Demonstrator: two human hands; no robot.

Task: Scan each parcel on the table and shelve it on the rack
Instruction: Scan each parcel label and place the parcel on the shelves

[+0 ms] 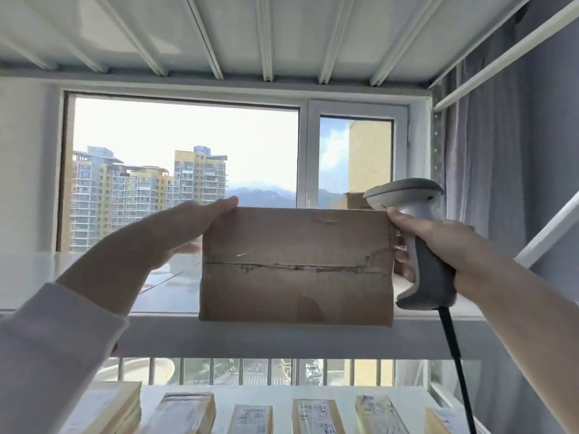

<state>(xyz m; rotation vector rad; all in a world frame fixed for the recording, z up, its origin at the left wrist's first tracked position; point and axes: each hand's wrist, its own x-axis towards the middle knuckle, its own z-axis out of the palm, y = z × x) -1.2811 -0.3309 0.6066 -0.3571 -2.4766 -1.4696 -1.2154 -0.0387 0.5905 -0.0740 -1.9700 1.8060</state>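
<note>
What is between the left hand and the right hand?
In the head view, the cardboard parcel spans the gap from left hand to right hand holding the scanner.

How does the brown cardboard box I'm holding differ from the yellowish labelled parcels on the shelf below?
The left hand grips the brown cardboard box, the right hand, holding a grey scanner, steadies it; the yellowish labelled parcels stand untouched in a row. The box shows a bare seamed face; the parcels show printed labels. The box looks wider than the parcels. Both appear cardboard.
</note>
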